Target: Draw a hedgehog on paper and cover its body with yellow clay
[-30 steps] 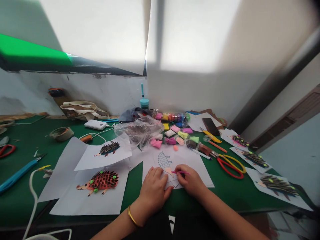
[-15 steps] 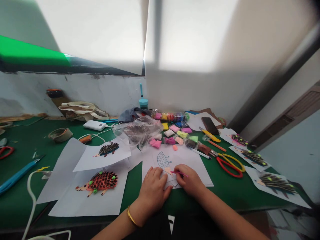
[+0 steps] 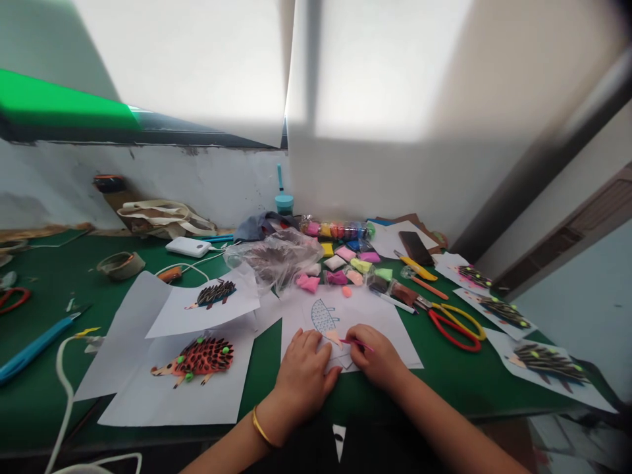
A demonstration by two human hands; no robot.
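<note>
My right hand (image 3: 375, 355) is closed round a thin pink clay tool (image 3: 359, 343), its tip at the peach clay (image 3: 333, 336) that forms the head of a hedgehog drawing (image 3: 323, 316). The drawing is in blue lines on a white sheet (image 3: 390, 329). My left hand (image 3: 303, 368) lies flat on the sheet with its fingers stretched out beside the peach clay. A small coral lump of clay (image 3: 346, 291) sits at the top of the sheet.
Several clay packets (image 3: 338, 278) and a plastic bag (image 3: 274, 257) lie behind the sheet. Scissors (image 3: 457, 326), a marker (image 3: 397, 302) and a yellow cutter (image 3: 417, 266) are at the right. Finished clay hedgehogs (image 3: 205, 361) on paper lie at both sides. A utility knife (image 3: 37, 345) is far left.
The pink tool's tip has shifted very slightly at the peach clay. Both hands stay almost where they were, and the view has moved a touch.
</note>
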